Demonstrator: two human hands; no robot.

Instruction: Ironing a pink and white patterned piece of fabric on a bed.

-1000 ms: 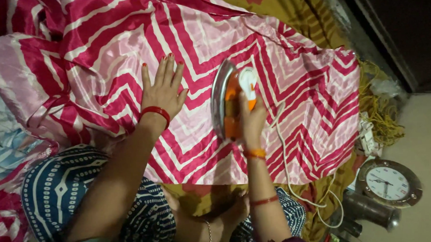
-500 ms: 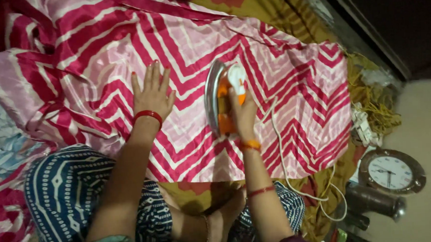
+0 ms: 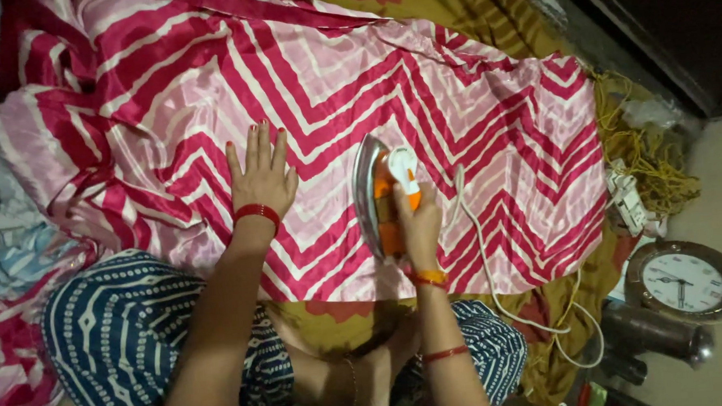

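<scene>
On pink zigzag cloth (image 3: 307, 92), left hand (image 3: 261, 179) lies flat, right hand (image 3: 417, 225) grips the iron (image 3: 374, 196).

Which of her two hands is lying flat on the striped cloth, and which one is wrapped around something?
The left hand lies flat, fingers spread, on the pink striped cloth. The right hand is closed around the handle of the orange and white iron.
</scene>
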